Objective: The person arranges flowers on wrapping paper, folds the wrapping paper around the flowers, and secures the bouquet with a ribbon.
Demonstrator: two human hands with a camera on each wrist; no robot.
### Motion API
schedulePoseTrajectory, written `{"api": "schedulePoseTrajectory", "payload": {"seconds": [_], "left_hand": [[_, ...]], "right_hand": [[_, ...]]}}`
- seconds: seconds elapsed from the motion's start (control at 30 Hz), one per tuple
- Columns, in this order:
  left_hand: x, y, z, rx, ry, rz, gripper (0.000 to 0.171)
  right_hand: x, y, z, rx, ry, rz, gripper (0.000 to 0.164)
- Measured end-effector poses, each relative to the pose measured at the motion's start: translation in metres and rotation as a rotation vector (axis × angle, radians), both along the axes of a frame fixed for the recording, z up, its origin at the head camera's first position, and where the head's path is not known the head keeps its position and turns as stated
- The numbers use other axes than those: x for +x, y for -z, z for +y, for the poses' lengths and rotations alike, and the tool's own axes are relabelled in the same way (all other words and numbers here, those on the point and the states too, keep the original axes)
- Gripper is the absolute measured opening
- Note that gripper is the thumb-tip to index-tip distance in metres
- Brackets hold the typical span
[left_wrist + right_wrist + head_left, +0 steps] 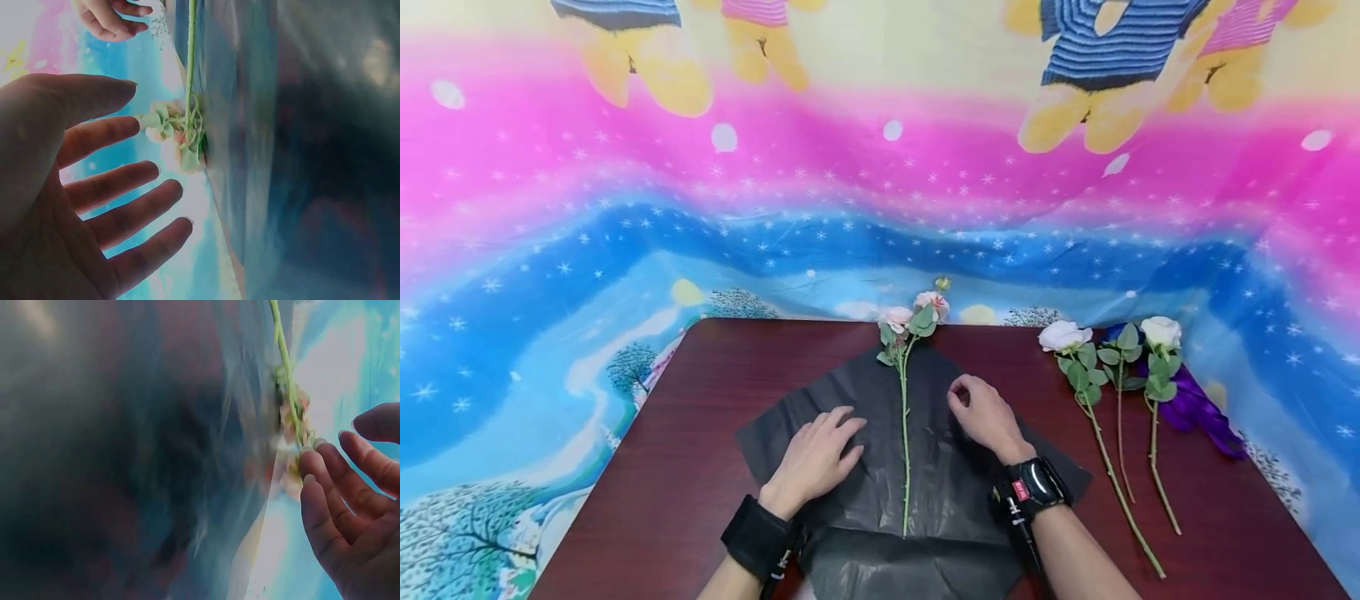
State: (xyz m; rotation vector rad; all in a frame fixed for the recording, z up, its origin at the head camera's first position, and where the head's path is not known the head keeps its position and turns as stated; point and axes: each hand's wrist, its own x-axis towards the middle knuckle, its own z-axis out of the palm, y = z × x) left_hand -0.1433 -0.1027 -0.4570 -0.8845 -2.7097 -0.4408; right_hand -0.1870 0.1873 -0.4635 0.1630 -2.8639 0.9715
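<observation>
A long-stemmed artificial rose spray with pale pink blooms (898, 318) lies along the middle of a black wrapping sheet (865, 467). Its green stem (906, 450) runs toward the sheet's folded near edge. To the left of the stem my left hand (817, 454) is held over the sheet, fingers spread and holding nothing; the left wrist view shows the palm and straight fingers (134, 187). On the stem's other side is my right hand (988, 414), its fingers loosely bent with nothing between them. In the right wrist view its fingertips (312, 481) overlap the blooms in the background.
On the right of the dark red table (685, 467) lie a white rose (1066, 336), another white rose (1162, 332) and a blue flower (1118, 333) between them. Purple fabric (1198, 400) sits beside them. A printed cloth (880, 208) hangs behind the table.
</observation>
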Motion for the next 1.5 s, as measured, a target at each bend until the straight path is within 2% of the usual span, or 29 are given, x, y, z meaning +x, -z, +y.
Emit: {"api": "schedulePoseTrajectory", "payload": {"seconds": [0.3, 0.57, 0.77, 1.13, 1.3, 1.5], "left_hand": [[-0.005, -0.004, 0.016, -0.018, 0.034, 0.002, 0.033], [-0.009, -0.004, 0.032, -0.035, 0.078, 0.021, 0.034], [-0.013, -0.007, 0.046, -0.028, 0.115, 0.042, 0.035], [-0.012, -0.006, 0.06, -0.046, 0.165, 0.041, 0.034], [-0.011, -0.008, 0.07, -0.069, 0.192, 0.049, 0.033], [-0.01, -0.011, 0.083, -0.1, 0.217, 0.065, 0.033]], "right_hand": [[0.011, 0.008, 0.032, 0.012, 0.066, 0.007, 0.01], [0.02, 0.008, 0.058, 0.033, 0.14, -0.015, 0.013], [0.026, 0.01, 0.077, 0.029, 0.199, 0.003, 0.015], [0.038, 0.015, 0.104, 0.042, 0.277, 0.001, 0.018], [0.046, 0.016, 0.116, 0.038, 0.31, -0.035, 0.018], [0.059, 0.015, 0.134, 0.046, 0.424, -0.116, 0.021]]}}
